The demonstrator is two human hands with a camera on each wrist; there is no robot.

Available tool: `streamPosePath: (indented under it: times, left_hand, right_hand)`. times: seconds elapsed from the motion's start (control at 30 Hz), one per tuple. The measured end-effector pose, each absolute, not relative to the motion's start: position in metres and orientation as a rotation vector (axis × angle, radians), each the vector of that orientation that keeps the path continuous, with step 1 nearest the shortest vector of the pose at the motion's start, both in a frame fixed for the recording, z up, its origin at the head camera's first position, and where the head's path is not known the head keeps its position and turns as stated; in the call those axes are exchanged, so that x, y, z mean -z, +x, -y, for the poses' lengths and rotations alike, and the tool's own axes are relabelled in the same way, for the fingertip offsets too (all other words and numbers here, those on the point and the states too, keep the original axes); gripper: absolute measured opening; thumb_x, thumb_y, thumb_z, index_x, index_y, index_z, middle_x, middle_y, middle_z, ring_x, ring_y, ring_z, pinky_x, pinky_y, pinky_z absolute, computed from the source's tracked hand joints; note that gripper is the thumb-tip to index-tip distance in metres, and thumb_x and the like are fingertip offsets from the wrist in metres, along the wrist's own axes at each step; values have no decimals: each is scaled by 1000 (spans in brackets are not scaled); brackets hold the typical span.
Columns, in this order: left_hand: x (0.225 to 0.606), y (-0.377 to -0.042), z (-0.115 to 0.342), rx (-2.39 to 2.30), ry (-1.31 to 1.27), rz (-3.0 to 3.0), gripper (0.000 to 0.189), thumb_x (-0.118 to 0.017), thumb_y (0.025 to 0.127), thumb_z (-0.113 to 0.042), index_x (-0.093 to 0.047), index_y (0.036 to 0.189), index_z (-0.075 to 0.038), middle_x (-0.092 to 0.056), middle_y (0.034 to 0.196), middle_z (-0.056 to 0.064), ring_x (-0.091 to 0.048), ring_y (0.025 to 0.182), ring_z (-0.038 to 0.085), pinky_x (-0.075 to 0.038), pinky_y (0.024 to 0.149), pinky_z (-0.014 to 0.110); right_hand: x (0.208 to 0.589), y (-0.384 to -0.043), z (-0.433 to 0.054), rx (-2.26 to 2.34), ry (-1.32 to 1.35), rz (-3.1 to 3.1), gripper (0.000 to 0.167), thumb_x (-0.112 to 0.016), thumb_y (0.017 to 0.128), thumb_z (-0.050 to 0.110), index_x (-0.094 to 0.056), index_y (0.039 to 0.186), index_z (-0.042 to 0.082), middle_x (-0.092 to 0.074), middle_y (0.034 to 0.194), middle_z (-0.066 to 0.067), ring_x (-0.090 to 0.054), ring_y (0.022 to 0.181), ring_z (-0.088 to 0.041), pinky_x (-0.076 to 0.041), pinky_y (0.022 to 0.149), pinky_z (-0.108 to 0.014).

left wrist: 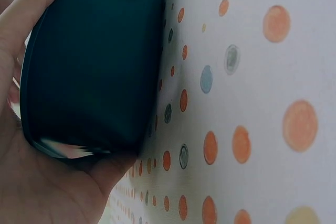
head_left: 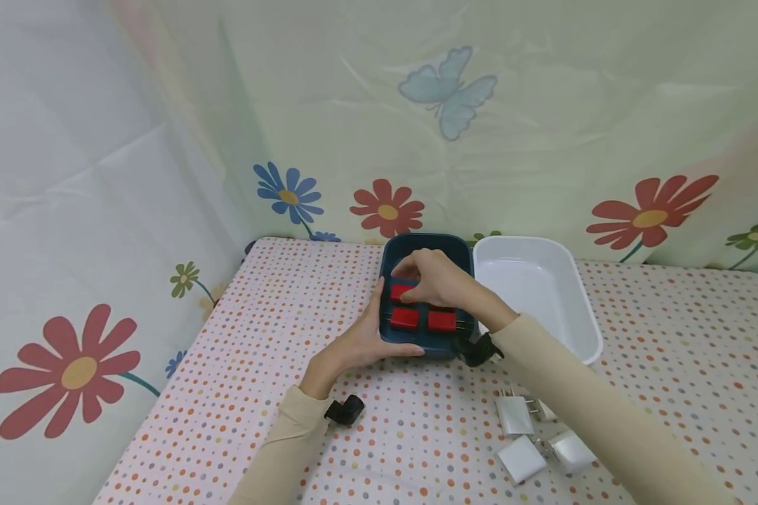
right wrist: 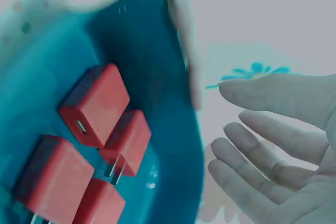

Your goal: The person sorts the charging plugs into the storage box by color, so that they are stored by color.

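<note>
As the head view shows, red adapters [head_left: 405, 319] lie inside the blue bin [head_left: 442, 242], left hand [head_left: 368, 340] straight-fingered at its seven o'clock. Left wrist: stiff-looking bin wall [left wrist: 97, 66]. Right wrist: right hand [right wrist: 304, 187] empty, relaxed, four o'clock; adapters seem light, hard, side-pinchable.

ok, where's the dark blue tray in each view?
Head: dark blue tray, just right of and below centre, beside the white tray.
Left wrist: dark blue tray, upper left, outer side showing.
Right wrist: dark blue tray, at left, red adapters inside.
Shared landmark: dotted cloth.
</note>
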State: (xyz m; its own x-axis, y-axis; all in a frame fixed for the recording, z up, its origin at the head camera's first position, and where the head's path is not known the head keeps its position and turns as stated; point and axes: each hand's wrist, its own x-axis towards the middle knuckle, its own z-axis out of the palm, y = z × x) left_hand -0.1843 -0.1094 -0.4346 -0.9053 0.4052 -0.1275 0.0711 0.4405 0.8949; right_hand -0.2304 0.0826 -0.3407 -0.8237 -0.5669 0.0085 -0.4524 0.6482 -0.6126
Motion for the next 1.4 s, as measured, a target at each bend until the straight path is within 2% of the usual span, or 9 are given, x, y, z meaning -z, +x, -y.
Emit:
streamPosePath:
  times: [0.13, 0.27, 0.6, 0.83, 1.1, 1.4]
  left_hand:
    - [436, -186, 109, -1486, 463, -2355, 133, -88, 86, -33, 17, 166, -25, -20, 172, 3, -25, 154, 25, -29, 122, 56]
    - [436, -186, 109, -1484, 466, -2366, 134, -89, 84, -33, 16, 167, -23, -20, 172, 4, -25, 154, 25, -31, 121, 55]
    - [434, -184, 106, -1420, 343, -2423, 134, -90, 83, -34, 13, 167, -28, -8, 175, 3, -17, 158, 28, -29, 121, 58]
    - [435, -184, 107, -1419, 336, -2424, 135, -91, 82, -35, 13, 167, -30, -9, 175, 2, -17, 157, 27, -31, 120, 58]
    - [435, -183, 109, -1420, 339, -2412, 134, -90, 82, -36, 13, 167, -30, -9, 175, 3, -18, 157, 29, -31, 120, 60]
    - [434, -184, 108, -1413, 352, -2425, 135, -91, 82, -35, 14, 167, -30, -9, 175, 2, -19, 157, 27, -33, 119, 59]
  right_hand:
    - [339, -196, -98, 966, -952, -2674, 36, -84, 86, 1, -73, 120, -7, -73, 112, -17, -70, 106, -34, -59, 93, -45]
    - [346, -159, -116, 1000, -1040, -2601, 32, -87, 84, 3, -77, 114, 1, -72, 106, -7, -68, 98, -24, -60, 87, -39]
    - [387, -100, -169, 983, -1004, -2422, 36, -90, 82, 14, -78, 116, 13, -70, 112, 6, -66, 104, -18, -59, 86, -37]
    - [419, -81, -211, 1041, -1103, -2420, 37, -92, 80, 17, -77, 113, 19, -70, 110, 11, -65, 101, -6, -57, 82, -30]
    - [435, -71, -234, 972, -1204, -2448, 39, -92, 80, 25, -76, 116, 21, -68, 116, 13, -62, 106, -2, -58, 84, -26]
    - [429, -64, -229, 851, -1136, -2511, 40, -94, 77, 19, -77, 113, 23, -65, 116, 17, -62, 108, -2, -59, 91, -35]
